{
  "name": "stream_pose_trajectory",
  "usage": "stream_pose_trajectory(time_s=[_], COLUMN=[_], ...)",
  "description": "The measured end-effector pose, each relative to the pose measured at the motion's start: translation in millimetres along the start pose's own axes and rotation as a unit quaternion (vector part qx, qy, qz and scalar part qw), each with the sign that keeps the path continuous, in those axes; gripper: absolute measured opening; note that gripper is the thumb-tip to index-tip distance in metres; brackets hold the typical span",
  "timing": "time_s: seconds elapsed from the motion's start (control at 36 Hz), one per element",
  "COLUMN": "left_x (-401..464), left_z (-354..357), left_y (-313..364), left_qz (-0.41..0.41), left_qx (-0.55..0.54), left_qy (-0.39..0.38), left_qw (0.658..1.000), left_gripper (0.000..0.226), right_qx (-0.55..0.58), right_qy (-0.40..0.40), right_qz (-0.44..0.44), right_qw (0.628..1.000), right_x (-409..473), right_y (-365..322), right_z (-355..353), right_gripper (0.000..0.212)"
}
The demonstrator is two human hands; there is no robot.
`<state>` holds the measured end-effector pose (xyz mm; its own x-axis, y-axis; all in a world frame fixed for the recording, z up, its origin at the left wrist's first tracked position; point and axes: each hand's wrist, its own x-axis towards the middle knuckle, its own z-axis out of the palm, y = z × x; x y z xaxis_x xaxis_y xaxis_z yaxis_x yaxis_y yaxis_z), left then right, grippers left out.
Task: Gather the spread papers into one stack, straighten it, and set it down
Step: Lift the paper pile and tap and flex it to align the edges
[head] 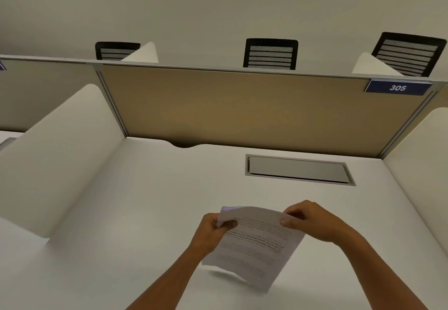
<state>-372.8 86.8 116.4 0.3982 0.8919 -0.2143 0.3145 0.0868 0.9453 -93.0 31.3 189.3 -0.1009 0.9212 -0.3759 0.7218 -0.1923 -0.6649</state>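
A stack of printed white papers point(254, 246) hangs above the white desk point(145, 212), tilted, its lower edge lifted and casting a shadow. My left hand point(211, 232) grips the stack's top left corner, thumb on the front. My right hand point(312, 220) pinches the top right corner. The text on the top sheet reads upside down from here. No loose sheets show elsewhere on the desk.
A grey cable hatch point(298, 169) is set in the desk at the back right. A tan partition point(242, 108) with a blue "305" plate point(397, 88) closes the back; white side dividers point(60, 154) flank the desk. Black chair backs point(270, 54) show behind.
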Motion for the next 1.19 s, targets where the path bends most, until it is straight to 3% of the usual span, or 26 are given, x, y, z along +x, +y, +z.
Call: stream_pose_trajectory(time_s=[0.11,0.22,0.31,0.47,0.64,0.83,1.19], left_x=[0,1,2,1,-2,-2,5], left_z=[-2,-5,-5,0,2,0,-3], left_y=[-7,-15,-18,-22,-30,-34,-38], left_qz=[-0.015,-0.023,-0.028,-0.032,-0.045,-0.030,-0.043], left_qx=[-0.021,-0.043,-0.059,-0.086,-0.090,-0.087,-0.067], left_qy=[0.034,0.062,0.074,0.095,0.106,0.092,0.075], left_qw=[0.999,0.997,0.995,0.991,0.989,0.992,0.994], left_gripper=[0.012,0.014,0.017,0.017,0.032,0.015,0.013], right_qx=[0.190,0.295,0.302,0.270,0.265,0.289,0.293], right_qy=[0.028,0.040,0.073,0.161,0.239,0.250,0.238], right_qz=[-0.027,-0.040,-0.033,0.020,0.074,0.078,0.074], right_qw=[0.981,0.954,0.950,0.949,0.931,0.921,0.923], right_x=[-14,-14,-6,9,18,22,26], right_y=[21,27,27,28,28,27,32], right_z=[13,42,64,94,115,127,131], right_gripper=[0.015,0.027,0.032,0.018,0.020,0.017,0.021])
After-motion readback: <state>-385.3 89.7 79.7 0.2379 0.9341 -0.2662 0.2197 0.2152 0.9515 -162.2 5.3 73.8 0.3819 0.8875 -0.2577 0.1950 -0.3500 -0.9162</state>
